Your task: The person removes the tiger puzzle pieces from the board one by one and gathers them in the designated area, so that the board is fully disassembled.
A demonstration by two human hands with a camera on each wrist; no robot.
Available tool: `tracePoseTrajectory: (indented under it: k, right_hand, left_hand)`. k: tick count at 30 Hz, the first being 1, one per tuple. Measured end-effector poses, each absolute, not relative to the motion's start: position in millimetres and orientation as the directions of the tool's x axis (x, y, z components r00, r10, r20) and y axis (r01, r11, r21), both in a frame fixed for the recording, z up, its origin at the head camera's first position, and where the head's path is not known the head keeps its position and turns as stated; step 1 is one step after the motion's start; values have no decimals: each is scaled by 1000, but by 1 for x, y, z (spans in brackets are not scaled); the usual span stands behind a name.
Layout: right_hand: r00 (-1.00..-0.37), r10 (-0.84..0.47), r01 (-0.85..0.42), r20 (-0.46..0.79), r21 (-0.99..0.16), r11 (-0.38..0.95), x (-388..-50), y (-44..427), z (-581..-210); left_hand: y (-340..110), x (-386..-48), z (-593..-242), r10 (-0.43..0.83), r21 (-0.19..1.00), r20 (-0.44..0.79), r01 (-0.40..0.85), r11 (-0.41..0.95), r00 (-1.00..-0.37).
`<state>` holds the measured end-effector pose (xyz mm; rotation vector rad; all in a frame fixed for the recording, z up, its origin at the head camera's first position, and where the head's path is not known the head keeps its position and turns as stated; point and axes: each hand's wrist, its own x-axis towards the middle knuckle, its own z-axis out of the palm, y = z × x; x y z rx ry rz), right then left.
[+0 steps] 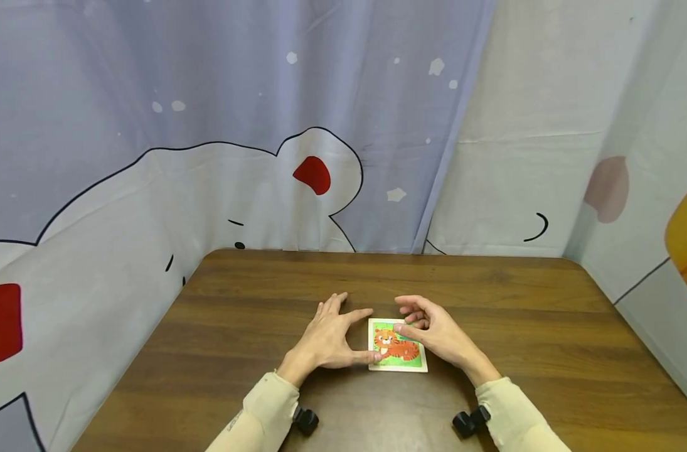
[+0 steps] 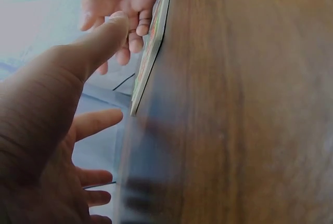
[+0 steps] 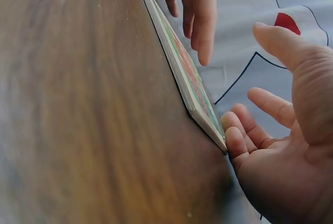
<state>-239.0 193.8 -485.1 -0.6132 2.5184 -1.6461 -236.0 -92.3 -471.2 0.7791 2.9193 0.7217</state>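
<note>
A small square tiger picture board (image 1: 399, 361) lies flat on the brown table, its orange tiger on green ground inside a pale border. In both wrist views the board's thin edge (image 2: 156, 39) (image 3: 179, 73) shows from the side. My left hand (image 1: 329, 339) is spread at the board's left, with the thumb over its lower left part. At the right side is my right hand (image 1: 436, 329), fingers loosely bent and thumb over the upper right part. Its little finger is near or touching the board's edge in the right wrist view. Neither hand visibly grips anything.
The wooden table (image 1: 253, 301) extends around the board on all sides. Behind it and to both sides hang printed curtains (image 1: 236, 81). A black wrist camera (image 1: 305, 420) sits at the left cuff, and another black camera (image 1: 470, 422) at the right cuff.
</note>
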Motion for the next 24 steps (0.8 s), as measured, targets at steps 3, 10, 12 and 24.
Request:
tracePoseTrajectory:
  k: [3,10,12,24]
  right_hand:
    - [-917,-368,-294,154,-884,364,-239,194,-487]
    - [-917,-362,-326,167,-836,441,-238,191,-490]
    - [-920,-356,-325,163,-824,463,-238,189,-491]
    - [-933,-328,-319,149,-765,560,-236,179,-490]
  left_hand:
    - [-92,-236,-471,479,432,70,459,776,-875]
    - [-92,-236,-472,478,419,53,454,786,-877]
    - [-93,-236,-472,479,423,54,454,784,-876]
    - [-95,-236,-473,494,427,61,470,772,-867]
